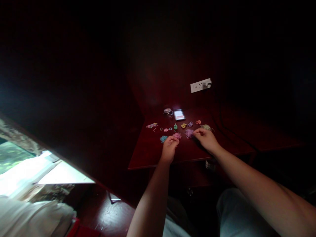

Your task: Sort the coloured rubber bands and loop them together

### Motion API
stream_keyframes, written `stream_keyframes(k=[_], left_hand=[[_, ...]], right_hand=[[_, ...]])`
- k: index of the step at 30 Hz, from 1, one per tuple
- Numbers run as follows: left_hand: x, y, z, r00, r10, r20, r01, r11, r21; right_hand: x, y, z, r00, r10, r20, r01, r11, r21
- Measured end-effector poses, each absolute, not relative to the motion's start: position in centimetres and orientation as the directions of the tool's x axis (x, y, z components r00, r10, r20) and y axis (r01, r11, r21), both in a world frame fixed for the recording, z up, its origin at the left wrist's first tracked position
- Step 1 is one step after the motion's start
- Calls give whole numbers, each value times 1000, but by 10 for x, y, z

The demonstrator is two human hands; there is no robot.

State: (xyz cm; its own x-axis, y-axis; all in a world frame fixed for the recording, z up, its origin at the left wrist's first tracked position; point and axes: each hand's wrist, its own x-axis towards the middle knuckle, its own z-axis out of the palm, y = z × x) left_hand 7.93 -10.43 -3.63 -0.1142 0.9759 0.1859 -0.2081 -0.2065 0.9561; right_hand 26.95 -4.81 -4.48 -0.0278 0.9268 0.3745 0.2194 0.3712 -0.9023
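Observation:
My left hand is at the near edge of a pile of pink bands, its fingertips pinched together. Beside a lilac pile of bands, my right hand also has thumb and fingers drawn together. Whatever either pinch holds is too small to make out. The bands look like small elastic loops. To the left of the pink pile lies a blue pile, and a cream pile sits just beyond my right hand. Smaller green, yellow, purple and orange clusters form a row behind.
Mixed-colour bands lie at the table's left. At the back stand a small round container and a phone-like device with a lit, blurred screen. A wall socket holds a plug. The dark red table has a front edge near my forearms.

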Motion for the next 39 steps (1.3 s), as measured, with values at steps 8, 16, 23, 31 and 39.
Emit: stream_keyframes(k=[8, 16, 23, 31, 39], left_hand=[[79, -105, -38, -61, 968, 244, -120, -250, 961], [78, -104, -38, -57, 969, 240, -126, -245, 961], [77, -105, -38, -50, 975, 215, -164, -221, 961], [77, -105, -37, -42, 983, 181, -192, -186, 964], [78, -108, -30, -17, 986, 164, -261, -163, 951]], right_hand=[[261, -17, -41, 32, 922, 386, 412, 339, -846], [263, -15, -44, 46, 920, 388, 526, 308, -793], [260, -13, -41, 87, 928, 361, 591, 244, -769], [260, -13, -39, 108, 934, 341, 636, 199, -746], [260, -14, -37, 124, 938, 322, 642, 172, -747]])
